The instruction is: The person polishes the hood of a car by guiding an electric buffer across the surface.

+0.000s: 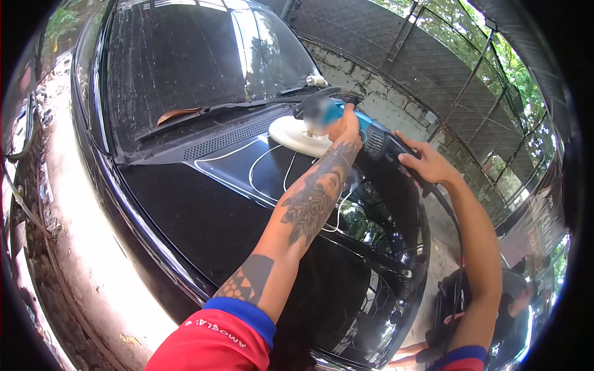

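Note:
A teal and black electric polisher [374, 139] lies across the far part of a car's black hood [179, 204]. Its round white pad [297, 135] rests against the hood near the base of the windshield. My left hand [344, 127] is closed around the front of the tool, just behind the pad. The rear body is gripped by my right hand [427, 162], thumb and fingers on either side. From the back end a dark cord [450, 213] runs down along my right forearm. Thin white curved lines [253, 170] mark the hood beside the pad.
The dusty windshield [179, 55] has a wiper [247, 104] and a dry leaf [176, 116] at its base. A small white object [315, 80] sits at the far corner. A wall [377, 89] and mesh fence stand beyond. A dark-clothed person [510, 294] shows at lower right.

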`<control>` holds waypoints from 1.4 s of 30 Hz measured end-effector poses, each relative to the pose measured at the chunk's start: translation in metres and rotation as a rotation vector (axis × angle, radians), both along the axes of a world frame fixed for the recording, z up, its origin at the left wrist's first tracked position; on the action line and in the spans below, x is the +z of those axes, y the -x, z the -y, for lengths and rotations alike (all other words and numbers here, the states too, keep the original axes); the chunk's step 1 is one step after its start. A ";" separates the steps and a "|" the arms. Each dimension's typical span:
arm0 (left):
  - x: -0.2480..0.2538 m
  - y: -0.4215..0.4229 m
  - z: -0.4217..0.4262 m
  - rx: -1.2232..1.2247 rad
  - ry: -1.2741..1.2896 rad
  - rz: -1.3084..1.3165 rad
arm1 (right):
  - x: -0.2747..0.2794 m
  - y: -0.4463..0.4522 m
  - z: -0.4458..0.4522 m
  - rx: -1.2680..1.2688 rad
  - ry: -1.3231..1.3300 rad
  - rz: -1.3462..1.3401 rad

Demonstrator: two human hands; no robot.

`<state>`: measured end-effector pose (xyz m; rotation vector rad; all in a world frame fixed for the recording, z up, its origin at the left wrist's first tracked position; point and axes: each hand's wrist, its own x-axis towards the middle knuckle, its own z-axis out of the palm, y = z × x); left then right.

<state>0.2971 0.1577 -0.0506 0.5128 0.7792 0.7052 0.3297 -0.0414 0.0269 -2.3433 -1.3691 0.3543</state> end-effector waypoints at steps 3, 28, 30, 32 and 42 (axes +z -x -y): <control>0.009 -0.002 0.005 -0.019 0.134 0.002 | 0.008 -0.003 0.007 0.008 0.007 0.040; 0.028 0.018 -0.026 -0.048 0.172 -0.035 | 0.041 0.026 -0.034 0.021 0.094 0.244; 0.030 0.027 -0.026 -0.046 0.190 -0.003 | 0.042 0.032 -0.035 0.011 0.106 0.198; 0.028 0.024 -0.029 -0.022 0.178 -0.006 | 0.044 0.025 -0.038 0.031 0.107 0.210; 0.022 -0.004 -0.037 -0.006 0.246 0.113 | 0.059 0.037 -0.043 0.040 0.182 0.301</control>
